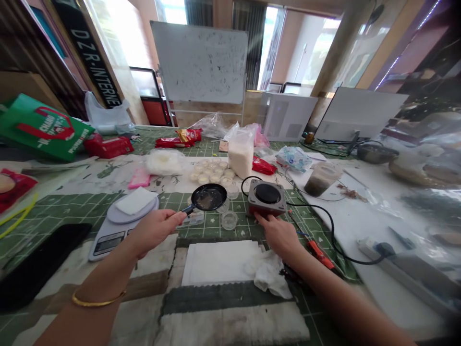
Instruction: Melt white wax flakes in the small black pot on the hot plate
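My left hand (158, 231) is closed round the handle of a small black frying pan (209, 197), which is held above the table and several clear plastic cups (229, 220). Specks or a thin film show on the pan's dark inside. To its right stands a small electric hot plate (267, 196) with a black round burner and a red body. My right hand (281, 235) touches the front of the hot plate with its index finger stretched out; its other fingers are partly hidden. A white kitchen scale (132, 214) bearing a folded white paper lies beside my left hand.
White paper sheets (221, 262) and a crumpled tissue (270, 274) lie in front. Several filled small cups (212, 169) stand behind the pan, beside a bag of pale powder (240, 153). A black cable (333, 230) runs right to a power strip (387, 254). Red-handled pliers (320, 254) lie nearby.
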`<state>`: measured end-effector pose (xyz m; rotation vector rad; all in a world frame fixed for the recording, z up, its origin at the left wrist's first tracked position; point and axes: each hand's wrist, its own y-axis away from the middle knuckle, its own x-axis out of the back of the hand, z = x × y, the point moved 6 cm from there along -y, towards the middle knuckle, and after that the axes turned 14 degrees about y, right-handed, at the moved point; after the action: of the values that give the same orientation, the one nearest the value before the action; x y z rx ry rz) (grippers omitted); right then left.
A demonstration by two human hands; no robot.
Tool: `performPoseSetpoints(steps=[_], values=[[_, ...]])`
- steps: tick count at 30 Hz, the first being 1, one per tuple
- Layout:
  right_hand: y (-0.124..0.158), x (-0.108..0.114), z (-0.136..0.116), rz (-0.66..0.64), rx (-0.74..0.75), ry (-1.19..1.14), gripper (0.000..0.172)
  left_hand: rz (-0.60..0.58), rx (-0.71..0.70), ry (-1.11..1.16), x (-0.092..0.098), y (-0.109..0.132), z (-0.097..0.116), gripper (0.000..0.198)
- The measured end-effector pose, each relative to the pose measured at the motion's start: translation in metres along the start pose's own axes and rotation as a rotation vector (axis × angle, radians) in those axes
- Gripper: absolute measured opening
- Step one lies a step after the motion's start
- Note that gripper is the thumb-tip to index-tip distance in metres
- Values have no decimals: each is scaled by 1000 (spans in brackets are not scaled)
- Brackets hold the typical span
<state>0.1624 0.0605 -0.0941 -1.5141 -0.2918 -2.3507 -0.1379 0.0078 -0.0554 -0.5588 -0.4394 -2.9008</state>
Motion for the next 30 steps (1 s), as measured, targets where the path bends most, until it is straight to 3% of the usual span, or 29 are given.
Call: performPoseSetpoints(steps=[7,11,17,23,27,30], values=[[-18,1,20,-32,-119,-64,44,72,-2,0,10,1,-5,42],[-19,13,-6,-11,-34,-161,36,97,-26,-3,11,-3,-11,41],[-34,30,-54,-49,55,-453,64,40,-43,-13,1,-5,-18,42],[-51,39,-78,-53,75,-445,50,28,-67,-27,-2,-3,-22,43],[-36,51,-61,56,71,-408,42,35,-104,-42,-3,-2,-22,42],[-10,62,-20,265,-13,-557,25,38,-114,-45,-6,-2,-21,42]])
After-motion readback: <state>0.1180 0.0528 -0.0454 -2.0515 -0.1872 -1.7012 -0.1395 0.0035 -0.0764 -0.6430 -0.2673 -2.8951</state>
